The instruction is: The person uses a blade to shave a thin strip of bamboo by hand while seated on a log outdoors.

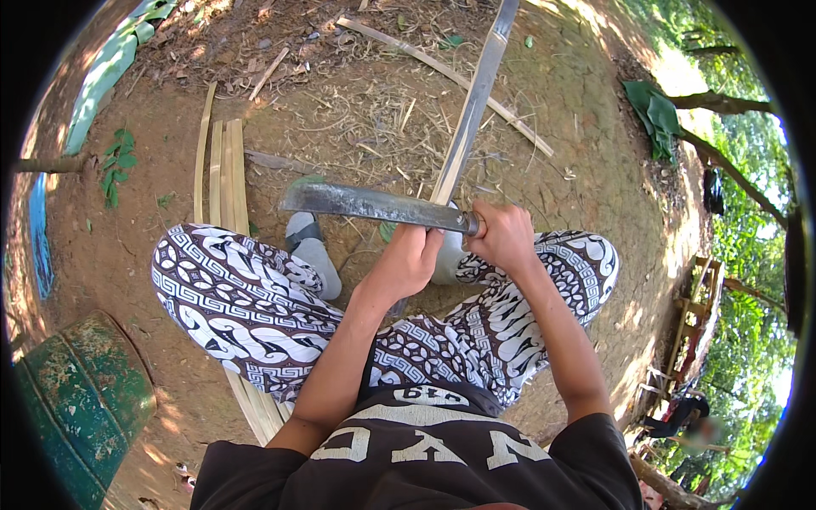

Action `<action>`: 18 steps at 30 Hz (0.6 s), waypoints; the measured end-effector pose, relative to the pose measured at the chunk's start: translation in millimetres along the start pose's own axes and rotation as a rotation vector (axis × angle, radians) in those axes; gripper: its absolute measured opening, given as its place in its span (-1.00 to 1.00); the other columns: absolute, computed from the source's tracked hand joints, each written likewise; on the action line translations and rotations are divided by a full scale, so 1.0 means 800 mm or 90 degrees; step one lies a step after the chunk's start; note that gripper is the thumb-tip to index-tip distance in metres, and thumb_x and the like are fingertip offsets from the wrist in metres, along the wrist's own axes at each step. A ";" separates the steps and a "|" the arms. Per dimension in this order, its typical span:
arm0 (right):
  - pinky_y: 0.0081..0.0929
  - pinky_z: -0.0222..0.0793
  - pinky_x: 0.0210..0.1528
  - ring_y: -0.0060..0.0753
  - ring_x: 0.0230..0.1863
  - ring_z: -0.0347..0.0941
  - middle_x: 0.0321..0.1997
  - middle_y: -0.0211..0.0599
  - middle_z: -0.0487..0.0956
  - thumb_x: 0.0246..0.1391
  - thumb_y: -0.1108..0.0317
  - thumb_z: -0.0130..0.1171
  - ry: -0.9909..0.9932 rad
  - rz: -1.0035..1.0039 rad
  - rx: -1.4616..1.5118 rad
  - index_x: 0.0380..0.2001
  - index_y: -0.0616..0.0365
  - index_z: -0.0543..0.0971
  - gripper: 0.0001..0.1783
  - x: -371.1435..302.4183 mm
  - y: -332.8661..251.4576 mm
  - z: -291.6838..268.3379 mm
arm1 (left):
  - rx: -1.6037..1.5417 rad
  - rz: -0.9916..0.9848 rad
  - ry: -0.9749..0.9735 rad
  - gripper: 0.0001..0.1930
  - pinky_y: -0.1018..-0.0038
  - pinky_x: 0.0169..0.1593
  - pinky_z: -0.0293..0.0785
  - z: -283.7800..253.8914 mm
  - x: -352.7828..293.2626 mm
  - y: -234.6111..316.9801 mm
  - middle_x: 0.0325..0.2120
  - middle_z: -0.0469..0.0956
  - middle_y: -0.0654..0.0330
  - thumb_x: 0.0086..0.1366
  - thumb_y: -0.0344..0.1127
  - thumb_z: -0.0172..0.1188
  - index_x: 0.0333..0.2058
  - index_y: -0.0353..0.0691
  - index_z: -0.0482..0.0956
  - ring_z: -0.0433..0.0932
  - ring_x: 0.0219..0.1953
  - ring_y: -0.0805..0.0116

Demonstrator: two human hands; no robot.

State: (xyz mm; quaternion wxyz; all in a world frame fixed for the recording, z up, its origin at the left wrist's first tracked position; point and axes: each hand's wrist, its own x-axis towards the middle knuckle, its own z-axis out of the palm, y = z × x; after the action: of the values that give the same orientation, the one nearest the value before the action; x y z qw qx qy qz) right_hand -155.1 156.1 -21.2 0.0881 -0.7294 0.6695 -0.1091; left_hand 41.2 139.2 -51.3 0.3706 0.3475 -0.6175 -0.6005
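Observation:
My right hand (pixel 506 238) is closed round the handle of a machete (pixel 365 204), whose dark, worn blade points left across my front. Under the blade, close to the handle, runs a long split bamboo strip (pixel 476 106), its pale side showing near my hands and its far end leaving the top of the view. My left hand (pixel 408 262) grips the strip's near part, just below the blade. The fingers hide how the blade meets the bamboo. Both hands are between my bent knees, in patterned trousers (pixel 246 297).
Several pale bamboo slats (pixel 229 174) lie under my left leg. A thin stick (pixel 442 72) crosses the dirt ahead among shavings (pixel 391 127). A rusty green drum (pixel 85 399) stands at lower left. At far right are branches (pixel 722 103) and another person (pixel 684 416).

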 end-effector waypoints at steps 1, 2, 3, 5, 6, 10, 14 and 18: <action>-0.06 0.39 -0.48 0.13 -0.56 0.46 -0.64 -0.10 0.49 -0.35 0.38 0.19 -0.007 -0.011 -0.010 -0.59 0.11 0.42 -0.83 0.003 0.004 0.000 | 0.002 -0.011 -0.009 -0.81 0.32 -0.41 0.34 0.000 -0.001 -0.002 -0.56 0.42 0.16 0.41 -0.34 -0.03 -0.25 -0.38 0.44 0.37 -0.54 0.35; -0.05 0.39 -0.48 0.13 -0.56 0.46 -0.64 -0.11 0.50 -0.36 0.38 0.20 0.001 -0.025 -0.020 -0.59 0.11 0.41 -0.81 0.005 0.007 0.002 | 0.009 0.001 -0.005 -0.81 0.31 -0.40 0.34 0.001 -0.001 -0.005 -0.56 0.42 0.15 0.42 -0.33 -0.03 -0.24 -0.38 0.43 0.38 -0.54 0.33; -0.04 0.39 -0.47 0.12 -0.55 0.46 -0.63 -0.12 0.50 -0.37 0.38 0.21 0.008 -0.038 -0.029 -0.58 0.10 0.41 -0.80 0.007 0.011 0.003 | 0.016 0.013 -0.001 -0.80 0.30 -0.39 0.35 0.002 -0.001 -0.008 -0.56 0.43 0.13 0.42 -0.32 -0.03 -0.22 -0.39 0.43 0.39 -0.54 0.30; -0.02 0.40 -0.44 0.12 -0.54 0.48 -0.62 -0.13 0.51 -0.36 0.38 0.22 0.027 -0.046 -0.042 -0.58 0.10 0.42 -0.80 0.009 0.022 0.007 | 0.027 0.044 0.020 -0.79 0.30 -0.40 0.34 0.006 0.000 -0.010 -0.57 0.44 0.12 0.44 -0.30 -0.03 -0.19 -0.39 0.40 0.40 -0.54 0.28; -0.01 0.42 -0.42 0.11 -0.53 0.49 -0.62 -0.12 0.52 -0.34 0.38 0.23 0.040 -0.044 -0.044 -0.58 0.11 0.44 -0.82 0.015 0.032 0.009 | 0.028 0.042 0.026 -0.78 0.30 -0.41 0.34 0.007 0.001 -0.012 -0.57 0.45 0.11 0.45 -0.29 -0.04 -0.17 -0.39 0.39 0.40 -0.55 0.26; -0.01 0.48 -0.35 0.05 -0.57 0.53 -0.63 -0.10 0.56 -0.13 0.30 0.17 0.144 0.229 -0.136 -0.51 0.13 0.55 -0.86 0.050 0.108 0.000 | -0.001 -0.098 -0.028 -0.71 0.31 -0.44 0.33 0.008 -0.007 -0.013 -0.59 0.45 0.14 0.48 -0.22 -0.07 -0.09 -0.38 0.34 0.40 -0.58 0.29; -0.05 0.49 -0.36 0.09 -0.56 0.53 -0.61 0.00 0.56 -0.04 0.29 0.15 0.257 0.377 -0.175 -0.47 0.23 0.56 -0.81 0.060 0.135 -0.043 | -0.050 -0.113 -0.018 -0.71 0.32 -0.44 0.35 0.006 -0.011 -0.010 -0.59 0.45 0.15 0.49 -0.20 -0.08 -0.10 -0.36 0.36 0.41 -0.59 0.32; -0.10 0.43 -0.44 0.09 -0.58 0.49 -0.63 0.01 0.52 -0.06 0.35 0.11 0.137 0.216 0.069 -0.53 0.21 0.52 -0.86 0.016 0.053 -0.037 | 0.009 -0.063 0.008 -0.73 0.29 -0.45 0.34 0.007 0.002 -0.010 -0.60 0.45 0.12 0.49 -0.21 -0.08 -0.11 -0.36 0.37 0.41 -0.61 0.27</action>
State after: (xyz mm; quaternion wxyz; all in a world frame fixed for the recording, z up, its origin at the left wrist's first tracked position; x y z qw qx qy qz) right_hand -202.7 139.8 -3.7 0.0717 -0.5847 0.7814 -0.2058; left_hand 35.6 140.2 -59.2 0.3415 0.3843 -0.6015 -0.6115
